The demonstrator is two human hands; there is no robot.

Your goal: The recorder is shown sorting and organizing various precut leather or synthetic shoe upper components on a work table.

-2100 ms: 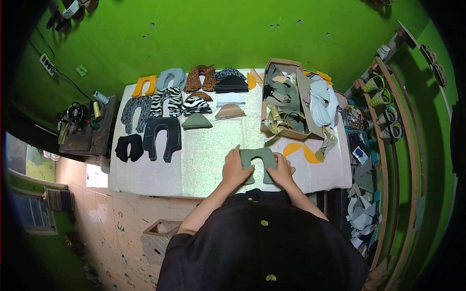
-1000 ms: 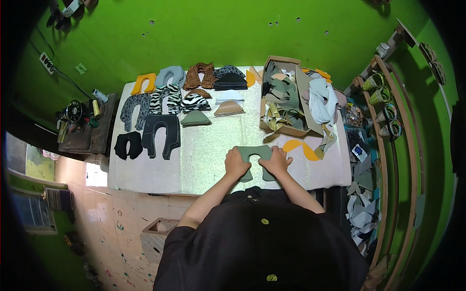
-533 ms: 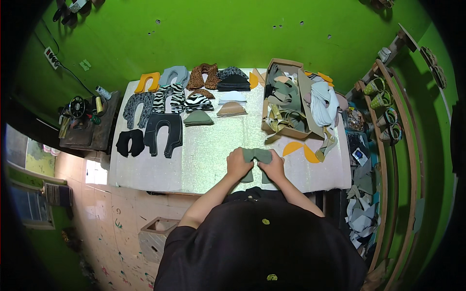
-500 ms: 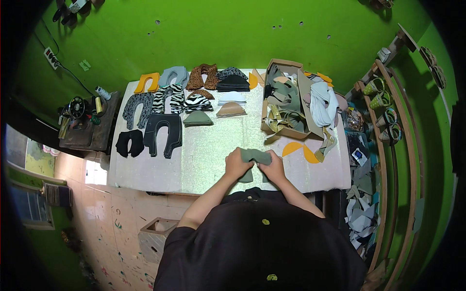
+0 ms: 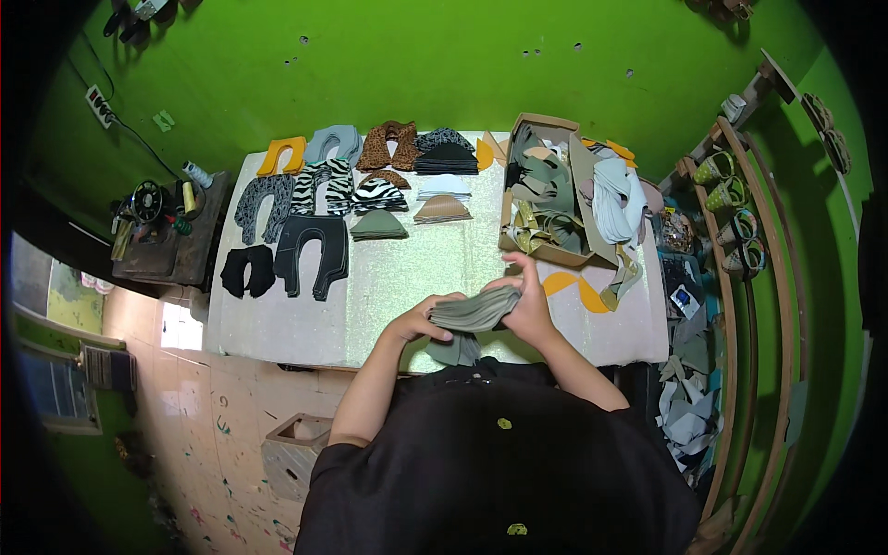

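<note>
A stack of grey-green cut fabric pieces is held in front of me over the near edge of the table. My left hand grips its left end, thumb on the near side. Around the right end my right hand is closed, with its index finger raised. The layered edges of the stack fan out between the hands, and a part of it hangs down below my left hand. Beyond lie a green half-round stack and a tan half-round stack.
U-shaped stacks, such as the black one and the zebra-striped one, lie on the table's left. An open cardboard box of scraps stands at the right, near yellow pieces. A sewing machine stands left, a wooden rack right.
My hands have turned the green stack so its layered edges show. The left hand has moved left and slightly down. The right index finger has lifted.
</note>
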